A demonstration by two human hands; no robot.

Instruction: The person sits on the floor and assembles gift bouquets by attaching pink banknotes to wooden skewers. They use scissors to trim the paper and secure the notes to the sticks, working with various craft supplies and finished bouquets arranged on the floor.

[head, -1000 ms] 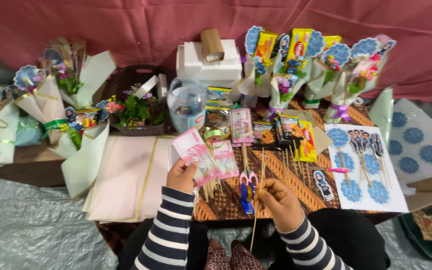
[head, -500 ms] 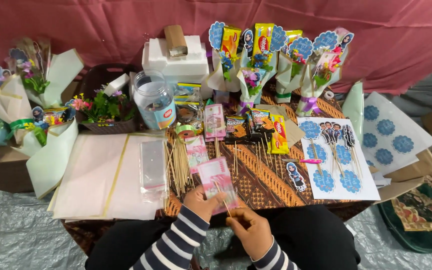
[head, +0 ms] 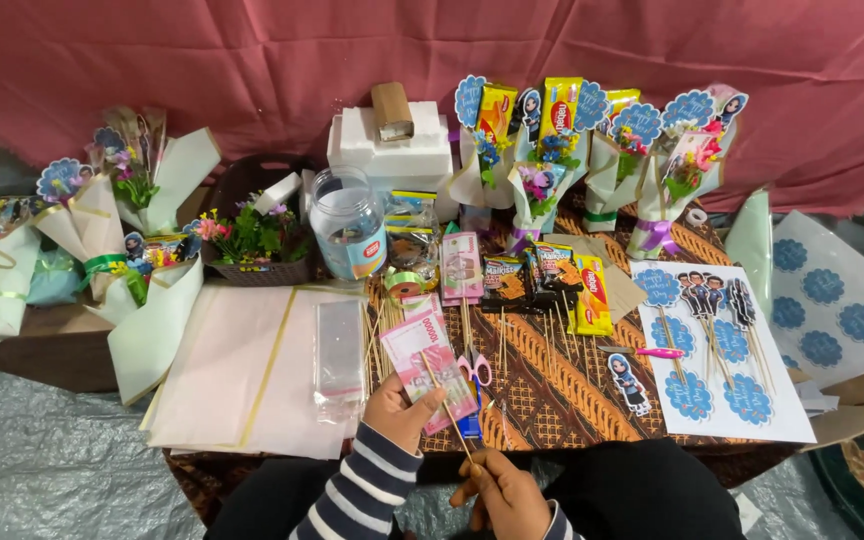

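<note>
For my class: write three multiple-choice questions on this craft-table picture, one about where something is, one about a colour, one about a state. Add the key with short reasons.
1. Where do the pink-handled scissors lie?
A. on the patterned cloth, right of the pink banknote
B. in the basket
C. on the foam blocks

2. What colour is the backdrop cloth?
A. green
B. dusty red
C. white

3. What does the left hand hold?
A. nothing
B. a jar
C. a pink banknote

Key: 1 A, they lie just beside the note; 2 B, red fabric fills the rear; 3 C, its grip closes on the note while the right hand holds a thin wooden stick.
</note>
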